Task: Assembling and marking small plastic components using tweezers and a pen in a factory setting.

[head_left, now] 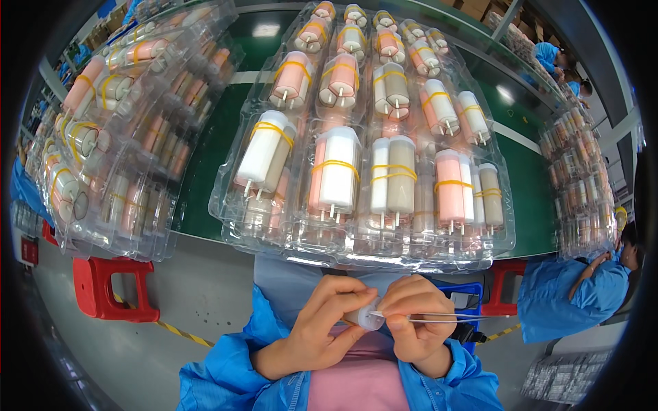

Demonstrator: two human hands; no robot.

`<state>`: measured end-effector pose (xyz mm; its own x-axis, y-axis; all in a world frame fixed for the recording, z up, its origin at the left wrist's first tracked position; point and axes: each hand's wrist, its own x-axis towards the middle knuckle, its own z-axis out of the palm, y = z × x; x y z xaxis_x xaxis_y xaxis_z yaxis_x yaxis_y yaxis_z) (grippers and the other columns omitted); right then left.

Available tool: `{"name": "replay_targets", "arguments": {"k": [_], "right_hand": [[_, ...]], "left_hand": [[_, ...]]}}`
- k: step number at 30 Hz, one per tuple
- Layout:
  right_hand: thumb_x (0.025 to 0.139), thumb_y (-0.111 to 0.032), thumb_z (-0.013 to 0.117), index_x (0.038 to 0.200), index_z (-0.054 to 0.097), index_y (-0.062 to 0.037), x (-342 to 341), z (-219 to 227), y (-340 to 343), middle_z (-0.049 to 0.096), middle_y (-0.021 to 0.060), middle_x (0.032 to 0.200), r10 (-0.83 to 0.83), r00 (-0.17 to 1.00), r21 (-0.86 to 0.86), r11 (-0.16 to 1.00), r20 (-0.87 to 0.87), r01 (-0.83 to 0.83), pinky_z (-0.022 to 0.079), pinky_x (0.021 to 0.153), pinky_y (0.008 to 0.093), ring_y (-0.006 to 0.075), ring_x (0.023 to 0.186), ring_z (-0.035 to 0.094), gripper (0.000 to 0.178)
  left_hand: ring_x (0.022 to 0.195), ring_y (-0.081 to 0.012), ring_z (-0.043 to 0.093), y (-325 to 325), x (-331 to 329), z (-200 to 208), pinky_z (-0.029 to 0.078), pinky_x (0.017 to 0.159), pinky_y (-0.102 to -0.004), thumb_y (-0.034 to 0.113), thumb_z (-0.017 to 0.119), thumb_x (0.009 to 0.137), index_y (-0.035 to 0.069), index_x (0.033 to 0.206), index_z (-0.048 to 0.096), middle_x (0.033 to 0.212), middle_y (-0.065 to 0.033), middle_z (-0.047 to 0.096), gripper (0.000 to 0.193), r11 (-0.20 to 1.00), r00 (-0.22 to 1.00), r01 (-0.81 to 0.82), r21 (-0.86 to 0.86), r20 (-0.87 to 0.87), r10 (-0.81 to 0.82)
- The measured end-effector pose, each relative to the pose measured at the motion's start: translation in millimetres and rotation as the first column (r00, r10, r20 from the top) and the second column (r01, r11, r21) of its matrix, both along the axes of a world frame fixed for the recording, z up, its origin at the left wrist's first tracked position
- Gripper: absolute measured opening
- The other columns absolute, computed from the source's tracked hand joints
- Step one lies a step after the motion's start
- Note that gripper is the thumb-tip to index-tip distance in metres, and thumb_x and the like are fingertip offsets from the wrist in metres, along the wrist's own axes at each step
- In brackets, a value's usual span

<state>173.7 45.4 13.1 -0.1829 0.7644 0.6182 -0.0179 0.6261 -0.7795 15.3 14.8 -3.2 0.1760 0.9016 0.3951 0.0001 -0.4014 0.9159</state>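
In front of my chest, my left hand point(321, 323) is closed around a small cylindrical tube with a translucent whitish end point(371, 316). Pinched in my right hand point(418, 318) is a pair of metal tweezers point(449, 318), its thin arms sticking out to the right. The tweezers' tip reaches the tube's whitish end, and my right fingers are close beside it. My fingers cover most of the tube's body. Just beyond my hands is a stack of clear plastic trays point(288, 255) with pink, white and grey tubes point(336, 171) bundled by yellow rubber bands.
On the green table point(205, 161), more loaded trays point(137, 130) are stacked at the left, with another stack point(582, 178) far right. A red stool point(113, 289) stands lower left. A person in blue point(569, 294) sits at the right; others work farther back.
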Motion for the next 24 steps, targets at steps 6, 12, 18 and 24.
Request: {"name": "replay_targets", "arguments": {"k": [6, 12, 18, 24], "right_hand": [[0.074, -0.004, 0.071, 0.082, 0.063, -0.0010, -0.8, 5.2, -0.1, 0.064, 0.0119, 0.077, -0.013, 0.997, 0.045, 0.999, 0.073, 0.009, 0.049, 0.057, 0.0318, 0.0255, 0.062, 0.060, 0.012], [0.075, -0.004, 0.071, 0.082, 0.063, -0.0004, -0.6, 4.9, 0.4, 0.064, 0.0126, 0.077, 0.001, 0.998, 0.038, 0.999, 0.064, -0.003, 0.049, 0.057, 0.0313, 0.0248, 0.063, 0.061, 0.012], [0.079, -0.005, 0.068, 0.083, 0.063, 0.0021, 1.0, 2.9, -2.5, 0.065, 0.0139, 0.078, 0.028, 0.993, -0.121, 0.992, -0.113, -0.042, 0.048, 0.058, 0.0294, 0.0222, 0.064, 0.060, 0.010], [0.080, -0.005, 0.067, 0.083, 0.062, 0.0020, 1.3, 2.5, -2.1, 0.064, 0.0138, 0.078, 0.029, 0.996, -0.094, 0.995, -0.090, -0.037, 0.048, 0.057, 0.0296, 0.0220, 0.064, 0.060, 0.009]], "left_hand": [[0.097, -0.0257, 0.056, 0.3, -2.1, -0.1, 0.058, 0.069, -0.0272, -0.014, 0.065, 0.067, -0.005, 0.117, 0.055, 0.112, -0.0180, 0.049, 0.052, 1.000, 0.999, -0.004, 0.009, -0.054, 0.004], [0.097, -0.0250, 0.056, 0.8, -1.5, -0.2, 0.058, 0.068, -0.0263, -0.012, 0.066, 0.068, -0.005, 0.117, 0.055, 0.112, -0.0179, 0.049, 0.051, 1.000, 1.000, -0.002, 0.005, -0.014, 0.002], [0.095, -0.0251, 0.057, -3.0, -2.6, -4.7, 0.052, 0.075, -0.0293, -0.007, 0.069, 0.069, -0.004, 0.117, 0.057, 0.113, -0.0183, 0.052, 0.050, 0.998, 0.998, 0.027, -0.061, 0.050, -0.024], [0.094, -0.0255, 0.058, -3.6, -0.9, -7.7, 0.049, 0.076, -0.0307, -0.005, 0.071, 0.069, -0.003, 0.118, 0.057, 0.112, -0.0183, 0.053, 0.051, 0.997, 0.996, 0.025, -0.075, 0.087, -0.018]]}}
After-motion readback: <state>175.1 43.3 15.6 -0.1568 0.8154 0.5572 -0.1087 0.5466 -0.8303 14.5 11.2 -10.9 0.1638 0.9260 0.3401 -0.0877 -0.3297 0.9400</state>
